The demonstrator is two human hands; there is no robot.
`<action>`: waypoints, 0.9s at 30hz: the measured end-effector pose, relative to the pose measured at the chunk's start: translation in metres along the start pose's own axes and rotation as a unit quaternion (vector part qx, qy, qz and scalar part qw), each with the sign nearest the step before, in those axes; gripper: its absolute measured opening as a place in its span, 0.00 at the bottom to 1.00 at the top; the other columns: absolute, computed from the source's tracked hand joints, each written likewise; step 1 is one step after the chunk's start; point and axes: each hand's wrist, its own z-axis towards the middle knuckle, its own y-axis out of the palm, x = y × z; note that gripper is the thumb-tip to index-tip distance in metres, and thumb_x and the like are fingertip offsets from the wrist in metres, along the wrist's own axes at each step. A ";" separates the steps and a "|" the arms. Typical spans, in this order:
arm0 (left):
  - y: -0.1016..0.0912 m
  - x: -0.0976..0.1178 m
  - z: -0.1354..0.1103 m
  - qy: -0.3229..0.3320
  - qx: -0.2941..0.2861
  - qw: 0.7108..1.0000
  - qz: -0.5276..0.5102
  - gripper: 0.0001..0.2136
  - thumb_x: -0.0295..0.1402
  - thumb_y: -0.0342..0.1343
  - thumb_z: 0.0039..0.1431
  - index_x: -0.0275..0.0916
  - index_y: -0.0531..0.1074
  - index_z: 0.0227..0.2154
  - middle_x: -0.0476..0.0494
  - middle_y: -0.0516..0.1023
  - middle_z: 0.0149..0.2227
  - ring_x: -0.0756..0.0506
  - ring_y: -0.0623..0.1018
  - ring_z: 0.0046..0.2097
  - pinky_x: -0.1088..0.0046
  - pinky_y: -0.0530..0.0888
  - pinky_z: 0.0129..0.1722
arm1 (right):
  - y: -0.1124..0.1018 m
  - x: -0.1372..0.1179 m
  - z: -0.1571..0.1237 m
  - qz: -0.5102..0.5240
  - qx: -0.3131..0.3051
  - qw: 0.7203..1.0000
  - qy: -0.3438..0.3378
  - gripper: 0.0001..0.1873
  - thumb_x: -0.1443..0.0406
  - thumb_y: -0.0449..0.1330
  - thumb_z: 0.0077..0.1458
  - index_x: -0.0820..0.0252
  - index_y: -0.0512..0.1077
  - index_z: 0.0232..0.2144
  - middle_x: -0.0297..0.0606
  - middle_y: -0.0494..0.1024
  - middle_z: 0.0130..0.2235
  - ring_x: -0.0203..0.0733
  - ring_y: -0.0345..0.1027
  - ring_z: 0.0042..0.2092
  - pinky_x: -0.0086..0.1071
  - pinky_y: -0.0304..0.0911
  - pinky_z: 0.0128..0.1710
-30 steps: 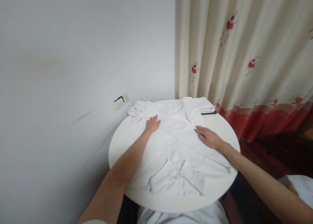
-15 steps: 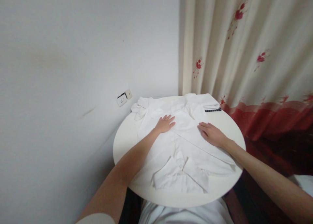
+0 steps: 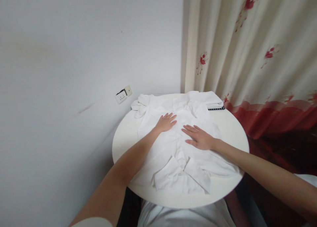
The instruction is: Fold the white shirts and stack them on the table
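A white shirt (image 3: pixel 180 161) lies spread over a round white table (image 3: pixel 232 128), its collar end toward me near the front edge. My left hand (image 3: pixel 166 121) rests flat on the shirt's upper middle, fingers spread, holding nothing. Just to its right, my right hand (image 3: pixel 199 137) lies palm down on the cloth with fingers stretched toward the left. The two hands are close together and do not touch. A bunched part of the cloth (image 3: pixel 140 106) sits at the table's far left edge.
A folded white stack with a dark striped edge (image 3: pixel 214 105) sits at the table's far right rim. A wall socket (image 3: pixel 123 95) is on the white wall behind. A cream curtain with red flowers (image 3: pixel 247 48) hangs to the right. White fabric (image 3: pixel 183 217) shows under the table's near edge.
My right hand slid left across the shirt toward the middle. My left hand moved right from the shirt's left side, then stayed about there. The view shifted slightly.
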 end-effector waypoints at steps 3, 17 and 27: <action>0.001 -0.004 0.003 -0.022 0.001 1.000 -0.003 0.28 0.52 0.35 0.70 0.55 0.49 0.70 0.52 0.47 0.73 0.36 0.48 0.73 0.49 0.49 0.68 | -0.007 0.005 -0.026 -0.001 0.005 1.000 0.012 0.35 0.47 0.48 0.67 0.48 0.51 0.71 0.39 0.49 0.72 0.52 0.43 0.72 0.53 0.41 0.70; 0.005 -0.010 0.006 -0.090 0.014 0.996 0.010 0.29 0.52 0.35 0.69 0.54 0.51 0.70 0.51 0.47 0.73 0.33 0.49 0.72 0.43 0.49 0.67 | -0.024 -0.004 -0.112 0.005 0.000 0.998 0.058 0.31 0.50 0.49 0.68 0.45 0.55 0.70 0.37 0.52 0.71 0.53 0.46 0.71 0.54 0.45 0.69; 0.006 -0.013 0.005 -0.083 0.019 0.996 0.014 0.29 0.52 0.34 0.69 0.53 0.51 0.70 0.50 0.48 0.73 0.33 0.50 0.72 0.43 0.50 0.67 | -0.012 0.032 -0.053 -0.058 0.048 0.992 0.098 0.33 0.48 0.43 0.69 0.55 0.57 0.69 0.46 0.54 0.71 0.52 0.45 0.71 0.54 0.45 0.68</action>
